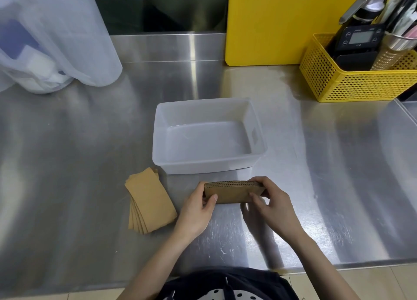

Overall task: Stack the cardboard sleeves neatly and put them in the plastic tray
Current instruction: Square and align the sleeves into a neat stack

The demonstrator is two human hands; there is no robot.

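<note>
brown cardboard sleeves, bundle point(233, 192): held on edge just above the steel counter point(316, 164), corrugated top edges showing, near the front wall of the tray. left hand point(198, 211) grips the bundle's left end, thumb on the near face; right hand point(270, 204) grips the right end, fingers curled over the top edge. loose sleeves point(149, 204): second lot, fanned flat on the counter left of the left hand, far corner just beside the tray's front left corner. plastic tray point(158, 146): translucent, rectangular, holds no sleeves, sits beyond the hands. yellow basket point(356, 87): far right, holding dark utensils. yellow board point(270, 24): upright at the back. clear plastic bag point(56, 35): far left.
</note>
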